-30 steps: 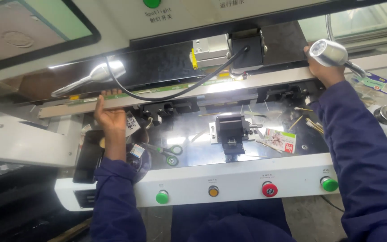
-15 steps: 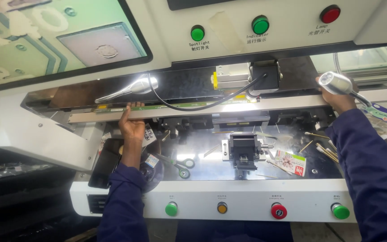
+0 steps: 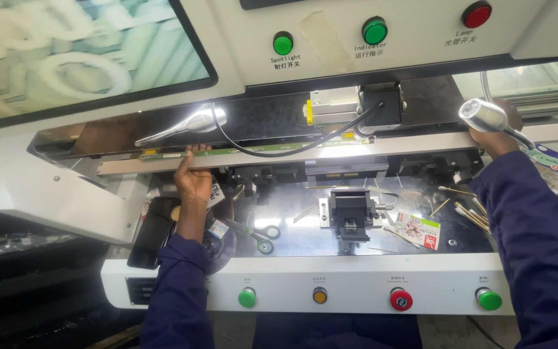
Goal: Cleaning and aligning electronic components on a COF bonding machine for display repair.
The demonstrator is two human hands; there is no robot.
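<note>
Under the machine's white control panel, the left hand (image 3: 193,179) reaches up to a long pale panel strip (image 3: 305,152) that runs across the opening. Its fingers curl over the strip's front edge near the left end, by a narrow green circuit board (image 3: 182,154) lying along it, so the hand grips the strip there. Just above that hand, a gooseneck lamp (image 3: 205,120) shines down on the strip.

At the far right, the right hand (image 3: 495,137) sits at the strip's other end, mostly hidden behind a second lamp (image 3: 482,115), so I cannot tell whether its fingers are curled or spread. Both arms wear dark blue sleeves.

Below the strip lies the glossy black worktop (image 3: 292,232). A black clamp block (image 3: 351,213) stands at its middle, with a small red and white packet (image 3: 417,229) just to its right and thin wooden sticks (image 3: 466,213) further right. Green-handled scissors (image 3: 263,236) lie beside the left forearm, and a dark phone (image 3: 150,232) rests at the worktop's left edge.

Along the machine's white front run four buttons: green (image 3: 247,297), amber (image 3: 320,296), red (image 3: 401,299) and green (image 3: 489,299). A black cable (image 3: 272,150) loops from the left lamp across to a boxy black head (image 3: 382,106) mounted above the strip.
</note>
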